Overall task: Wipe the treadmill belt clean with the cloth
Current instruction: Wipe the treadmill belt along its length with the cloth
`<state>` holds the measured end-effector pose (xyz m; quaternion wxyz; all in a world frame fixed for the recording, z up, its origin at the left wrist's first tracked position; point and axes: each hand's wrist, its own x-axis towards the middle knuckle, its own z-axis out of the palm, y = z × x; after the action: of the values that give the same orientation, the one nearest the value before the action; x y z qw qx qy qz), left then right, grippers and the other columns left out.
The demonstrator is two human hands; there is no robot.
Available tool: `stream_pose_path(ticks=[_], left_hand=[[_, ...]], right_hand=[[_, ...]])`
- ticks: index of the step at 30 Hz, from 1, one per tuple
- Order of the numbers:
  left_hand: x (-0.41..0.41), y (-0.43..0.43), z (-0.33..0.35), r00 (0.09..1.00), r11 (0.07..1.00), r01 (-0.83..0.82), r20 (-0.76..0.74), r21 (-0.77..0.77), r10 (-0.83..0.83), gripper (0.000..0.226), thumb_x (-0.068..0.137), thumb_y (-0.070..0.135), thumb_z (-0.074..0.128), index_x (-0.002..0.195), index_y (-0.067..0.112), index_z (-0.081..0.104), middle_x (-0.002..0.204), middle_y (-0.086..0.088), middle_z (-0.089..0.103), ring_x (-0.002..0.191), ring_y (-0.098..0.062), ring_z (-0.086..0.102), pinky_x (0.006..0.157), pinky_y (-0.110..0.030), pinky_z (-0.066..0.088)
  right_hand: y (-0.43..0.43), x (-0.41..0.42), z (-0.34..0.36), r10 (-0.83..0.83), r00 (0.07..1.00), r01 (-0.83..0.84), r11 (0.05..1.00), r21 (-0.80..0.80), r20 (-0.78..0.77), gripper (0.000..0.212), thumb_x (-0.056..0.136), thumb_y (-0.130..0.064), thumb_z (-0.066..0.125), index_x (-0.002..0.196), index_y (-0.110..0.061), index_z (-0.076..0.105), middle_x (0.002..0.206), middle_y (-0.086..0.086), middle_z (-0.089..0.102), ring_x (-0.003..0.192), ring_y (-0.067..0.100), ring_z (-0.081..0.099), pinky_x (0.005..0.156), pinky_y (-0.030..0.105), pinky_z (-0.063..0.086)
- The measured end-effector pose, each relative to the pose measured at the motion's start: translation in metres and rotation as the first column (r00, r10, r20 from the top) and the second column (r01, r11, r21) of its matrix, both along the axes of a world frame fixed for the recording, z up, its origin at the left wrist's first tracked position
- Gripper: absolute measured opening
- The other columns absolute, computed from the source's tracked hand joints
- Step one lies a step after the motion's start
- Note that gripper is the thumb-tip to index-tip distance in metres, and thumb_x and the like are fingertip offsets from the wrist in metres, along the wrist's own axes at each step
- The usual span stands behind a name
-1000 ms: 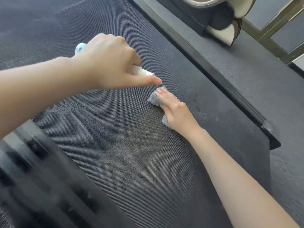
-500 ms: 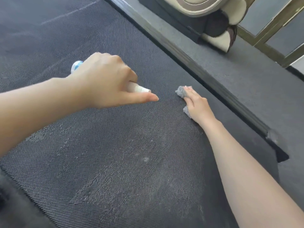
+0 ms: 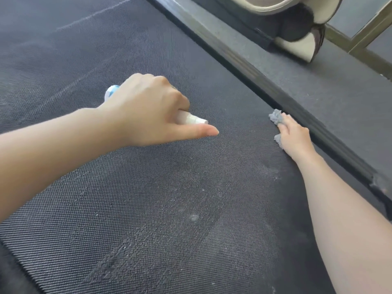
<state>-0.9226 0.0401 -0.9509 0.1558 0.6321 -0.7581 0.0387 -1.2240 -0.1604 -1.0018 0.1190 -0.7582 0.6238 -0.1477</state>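
Wiping: right hand (image 3: 293, 139), fingers flat on cloth (image 3: 275, 118), has swept toward 2 o'clock to belt (image 3: 148, 209) edge; left hand (image 3: 146, 111) grips bottle (image 3: 192, 119); residue remains at 6.

On my feed both of the person's hands are bare: the left hand (image 3: 146, 111) fills more of the frame, the right hand (image 3: 294, 139) shows smaller. The left forearm (image 3: 53, 141) and right forearm (image 3: 350, 230) are bare right to the picture's edges. The left thumbnail (image 3: 212, 131) is short and plain.
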Motion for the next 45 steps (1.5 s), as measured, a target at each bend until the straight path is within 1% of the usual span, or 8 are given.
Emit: stream_pose_path(ticks=[7,14,19,25,28,30,37,45], left_hand=[[-0.006,0.009,0.004,0.999,0.999,0.032,0.007,-0.027,-0.032,0.083,0.066,0.090,0.009,0.049,0.016,0.041,0.047,0.001,0.046,0.044,-0.021,0.046,0.048,-0.029,0.039],[-0.011,0.029,0.010,0.998,0.996,0.058,0.002,-0.072,-0.058,0.079,0.070,0.088,0.012,0.048,0.017,0.037,0.047,0.002,0.045,0.043,-0.017,0.042,0.047,-0.025,0.022],[-0.022,0.060,0.031,1.000,1.000,0.003,-0.002,-0.010,-0.003,0.083,0.066,0.091,0.011,0.051,0.015,0.040,0.051,0.001,0.049,0.050,-0.024,0.048,0.046,-0.024,0.021],[-0.033,0.097,0.057,0.991,0.996,0.038,0.123,0.087,-0.048,0.078,0.063,0.085,0.011,0.057,0.014,0.042,0.065,-0.001,0.058,0.062,-0.025,0.054,0.044,-0.024,0.014],[-0.021,0.111,0.048,0.963,0.994,0.083,0.250,0.073,-0.099,0.074,0.063,0.084,0.008,0.056,0.017,0.038,0.065,0.002,0.058,0.058,-0.022,0.050,0.044,-0.024,0.011],[-0.014,0.116,0.032,0.945,0.994,0.091,0.309,0.054,-0.104,0.073,0.062,0.085,0.007,0.056,0.018,0.035,0.065,0.003,0.057,0.056,-0.019,0.047,0.043,-0.024,0.009],[0.010,0.117,0.010,0.980,0.983,0.173,0.105,-0.060,-0.166,0.077,0.071,0.087,0.008,0.049,0.020,0.037,0.049,0.004,0.047,0.043,-0.019,0.043,0.044,-0.022,0.018],[0.023,0.107,0.026,0.963,0.950,0.271,0.043,-0.156,-0.267,0.074,0.072,0.085,0.012,0.045,0.018,0.030,0.045,0.005,0.038,0.039,-0.019,0.035,0.046,-0.020,0.010]], right_hand=[[0.024,0.016,0.004,-0.067,0.998,0.067,0.998,0.015,-0.014,0.039,0.099,-0.020,0.038,0.138,-0.014,0.043,0.145,0.011,0.040,0.133,0.031,0.033,0.108,0.032,0.024],[0.079,0.039,0.005,0.104,0.994,-0.105,0.994,-0.020,-0.019,0.034,0.097,-0.011,0.041,0.129,-0.002,0.047,0.141,0.014,0.044,0.127,0.036,0.041,0.102,0.039,0.029],[0.124,0.051,0.004,0.261,0.965,-0.260,0.964,-0.050,0.013,0.033,0.096,-0.007,0.043,0.128,-0.004,0.048,0.138,0.013,0.046,0.127,0.028,0.042,0.095,0.029,0.030],[0.172,0.061,0.000,0.397,0.916,-0.396,0.918,-0.038,0.055,0.034,0.095,-0.005,0.043,0.129,-0.002,0.048,0.141,0.014,0.043,0.129,0.020,0.033,0.097,0.021,0.028],[0.183,0.064,-0.006,0.401,0.914,-0.398,0.915,-0.063,0.062,0.040,0.095,-0.007,0.045,0.135,-0.007,0.045,0.146,0.005,0.040,0.138,0.018,0.029,0.103,0.011,0.017],[0.192,0.069,-0.012,0.425,0.902,-0.419,0.905,-0.077,0.075,0.044,0.095,-0.010,0.047,0.139,-0.011,0.042,0.148,0.001,0.036,0.140,0.013,0.024,0.109,0.013,0.012],[0.287,0.092,-0.013,0.608,0.785,-0.603,0.794,-0.080,0.117,0.042,0.095,-0.017,0.048,0.136,-0.008,0.046,0.146,0.004,0.039,0.140,0.009,0.022,0.117,0.030,0.019],[0.348,0.101,-0.008,0.727,0.682,-0.731,0.679,-0.069,-0.078,0.044,0.096,-0.012,0.047,0.139,-0.005,0.040,0.147,0.005,0.037,0.141,0.015,0.024,0.116,0.038,0.023]])
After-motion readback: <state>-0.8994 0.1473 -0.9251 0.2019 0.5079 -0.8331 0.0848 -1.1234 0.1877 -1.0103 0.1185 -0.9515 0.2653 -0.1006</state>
